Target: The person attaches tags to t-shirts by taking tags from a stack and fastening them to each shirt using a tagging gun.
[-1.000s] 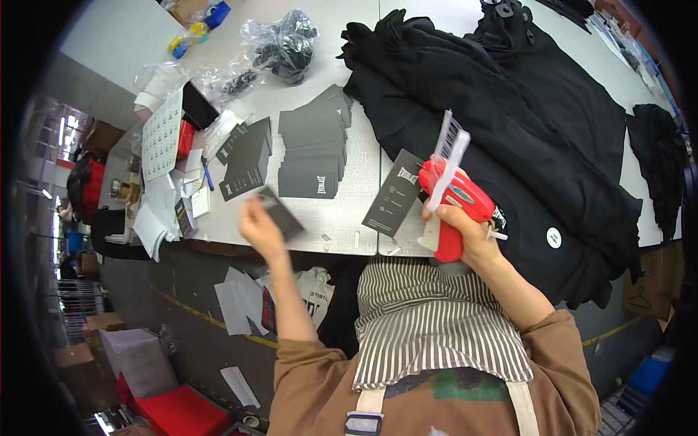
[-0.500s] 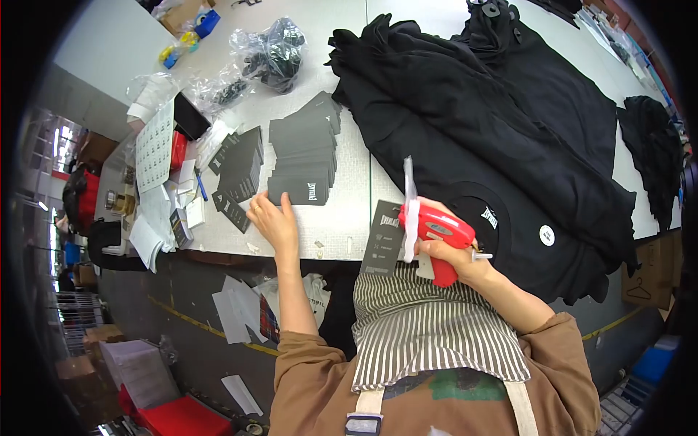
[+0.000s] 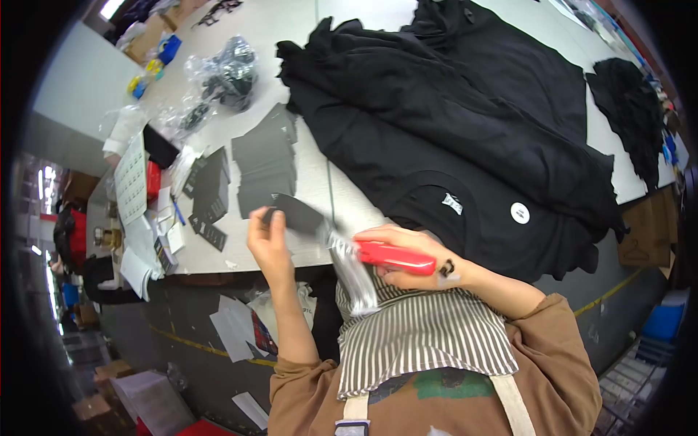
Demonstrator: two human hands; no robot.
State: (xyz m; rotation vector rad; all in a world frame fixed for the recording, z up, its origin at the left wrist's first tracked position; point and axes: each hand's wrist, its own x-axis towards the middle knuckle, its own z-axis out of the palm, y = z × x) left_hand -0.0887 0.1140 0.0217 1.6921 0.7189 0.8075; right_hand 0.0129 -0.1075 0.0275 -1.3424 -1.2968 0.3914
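We see a red tagging gun [image 3: 400, 258] near the bench [image 3: 314, 173] edge, nose leftward, long axis nearly crosswise, right hand [image 3: 420, 241], fingers clamped round it, left hand [image 3: 270, 245] pinching a slanting dark card [image 3: 299, 216].

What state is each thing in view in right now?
Left hand: closed on a dark hang tag.
Right hand: closed around the red tagging gun.
Dark hang tag: held, far end blurred near the gun.
Red tagging gun: held, nose toward the blur; trigger state unclear.
Larger hang-tag stack: fanned out.
Black T-shirts: piled, rumpled.
Clear plastic bag: crumpled, dark contents.
Striped apron: worn.
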